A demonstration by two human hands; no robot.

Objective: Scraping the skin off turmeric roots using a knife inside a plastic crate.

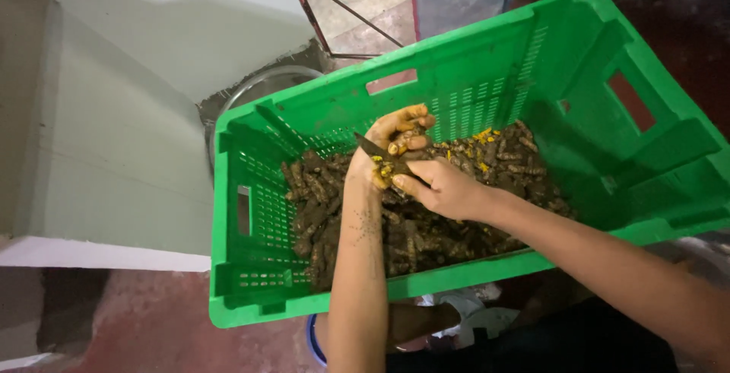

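Both forearms are bare, no sleeves and no gloves. The left hand (395, 141) has yellow stains on its fingertips. The right hand (445, 189) wears no ring or watch.

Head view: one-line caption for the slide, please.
Over a green crate of turmeric roots, left hand holds a root, right hand a knife.

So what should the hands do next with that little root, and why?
Probably draw the knife on along the root piece. The left hand pinches it above the green crate, the right hand grips the handle, and only some yellow flesh shows.
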